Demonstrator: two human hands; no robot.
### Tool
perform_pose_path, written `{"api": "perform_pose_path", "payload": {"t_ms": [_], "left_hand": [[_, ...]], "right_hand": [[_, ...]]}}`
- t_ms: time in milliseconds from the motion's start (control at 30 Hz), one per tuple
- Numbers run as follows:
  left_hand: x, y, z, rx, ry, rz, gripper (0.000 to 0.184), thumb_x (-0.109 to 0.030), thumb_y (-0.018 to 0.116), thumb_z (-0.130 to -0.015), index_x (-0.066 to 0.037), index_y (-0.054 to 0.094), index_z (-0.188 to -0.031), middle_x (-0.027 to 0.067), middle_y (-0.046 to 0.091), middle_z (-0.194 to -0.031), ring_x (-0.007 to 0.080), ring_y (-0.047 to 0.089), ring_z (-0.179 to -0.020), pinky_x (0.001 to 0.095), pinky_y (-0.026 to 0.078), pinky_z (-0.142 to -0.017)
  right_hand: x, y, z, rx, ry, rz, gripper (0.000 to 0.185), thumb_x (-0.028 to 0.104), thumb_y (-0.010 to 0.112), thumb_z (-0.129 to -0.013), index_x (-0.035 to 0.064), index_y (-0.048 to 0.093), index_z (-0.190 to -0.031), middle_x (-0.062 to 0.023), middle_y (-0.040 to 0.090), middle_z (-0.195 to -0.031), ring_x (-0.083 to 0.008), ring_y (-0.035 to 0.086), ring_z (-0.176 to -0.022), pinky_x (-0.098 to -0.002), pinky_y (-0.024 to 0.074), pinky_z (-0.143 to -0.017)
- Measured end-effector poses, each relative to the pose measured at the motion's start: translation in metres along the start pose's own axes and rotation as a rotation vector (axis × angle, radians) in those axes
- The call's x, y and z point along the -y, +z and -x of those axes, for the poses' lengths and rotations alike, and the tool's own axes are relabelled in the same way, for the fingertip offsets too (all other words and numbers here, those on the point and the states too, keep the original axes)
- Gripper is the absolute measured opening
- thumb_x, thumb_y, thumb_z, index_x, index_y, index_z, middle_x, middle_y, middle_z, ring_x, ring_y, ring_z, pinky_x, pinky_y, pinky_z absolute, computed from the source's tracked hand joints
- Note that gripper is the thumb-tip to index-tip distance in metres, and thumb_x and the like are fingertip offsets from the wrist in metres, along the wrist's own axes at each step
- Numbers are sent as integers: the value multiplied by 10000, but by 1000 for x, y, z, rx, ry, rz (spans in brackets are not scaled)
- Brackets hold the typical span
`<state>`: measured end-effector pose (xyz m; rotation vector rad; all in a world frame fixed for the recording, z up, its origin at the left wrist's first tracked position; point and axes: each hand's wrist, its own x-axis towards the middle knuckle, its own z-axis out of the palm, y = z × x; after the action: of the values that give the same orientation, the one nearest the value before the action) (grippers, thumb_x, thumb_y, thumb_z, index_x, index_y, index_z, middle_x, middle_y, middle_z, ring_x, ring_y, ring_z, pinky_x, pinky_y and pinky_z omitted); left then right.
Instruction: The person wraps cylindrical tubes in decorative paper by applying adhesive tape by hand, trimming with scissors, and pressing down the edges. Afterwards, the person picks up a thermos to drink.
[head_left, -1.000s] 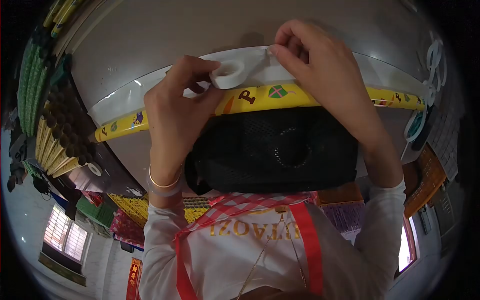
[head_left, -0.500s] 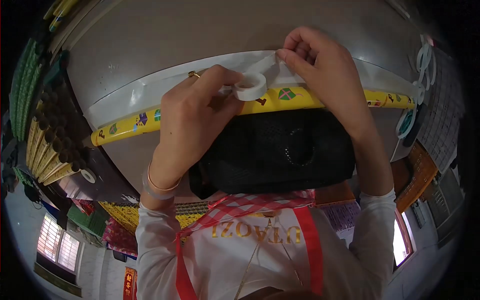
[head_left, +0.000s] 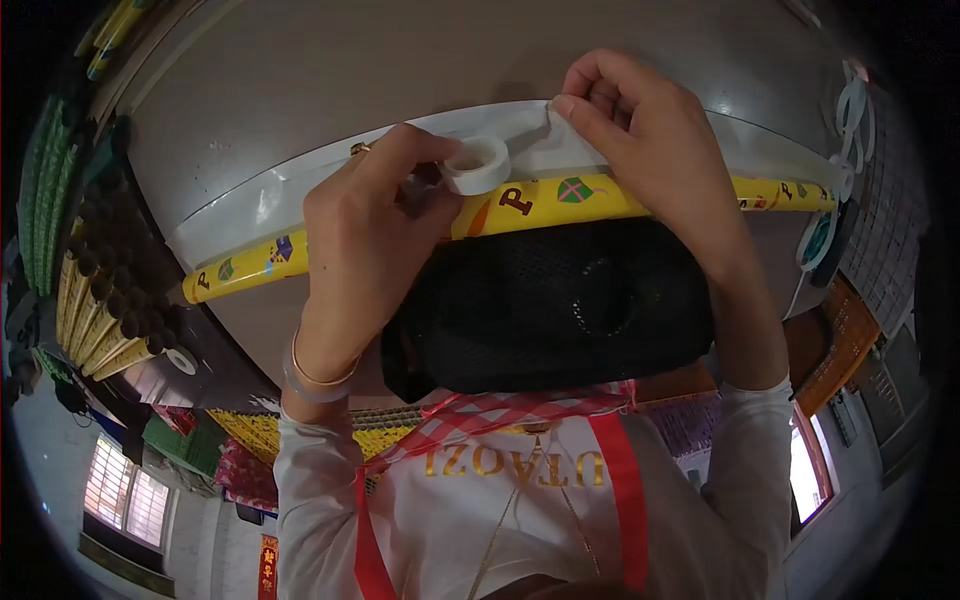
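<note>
Pinched between the thumb and fingers of my left hand (head_left: 365, 235) is a small roll of whitish tape (head_left: 478, 180), just above a long yellow patterned roll (head_left: 575, 205). A strip of clear tape (head_left: 525, 128) runs from it toward the right. My right hand (head_left: 645, 130) is closed, with thumb and forefinger pinching the strip's end near the edge of a white sheet (head_left: 270, 190). The yellow roll lies crosswise along the near side of that sheet, with both its ends in view. My right forearm passes over part of it.
A black mesh bag-like object (head_left: 560, 310) sits between my forearms, against my body. Bundled patterned rolls (head_left: 100, 310) and green rolls (head_left: 50, 200) stand at the left. White loops (head_left: 850, 120) hang by the right edge of the brown table (head_left: 400, 60).
My left hand and the tape roll moved right, then back left over the last half second. My right hand shifted slightly and keeps its pinch on the strip.
</note>
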<state>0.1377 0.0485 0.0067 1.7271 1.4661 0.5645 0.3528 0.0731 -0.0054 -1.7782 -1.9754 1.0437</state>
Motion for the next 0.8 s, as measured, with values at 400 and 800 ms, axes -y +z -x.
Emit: {"api": "perform_pose_path", "payload": {"t_ms": [400,800], "left_hand": [[-1,4,-2,32,188,-17,258,36,663,-678,-63,619,-912,66,630,-763,181,602,-603,275,475,-541],[-5,11,-4,42,371,76,262,43,630,-678,-67,609,-915,66,638,-890,249,595,-698,334,482,-617]], "right_hand": [[13,-4,-5,98,203,33,209,256,641,-840,54,610,-889,9,541,-664,-67,446,-591,-217,384,-546],[1,-6,-8,86,128,-81,201,244,666,-824,52,612,-852,31,527,-646,-54,439,-588,-206,374,-545]]}}
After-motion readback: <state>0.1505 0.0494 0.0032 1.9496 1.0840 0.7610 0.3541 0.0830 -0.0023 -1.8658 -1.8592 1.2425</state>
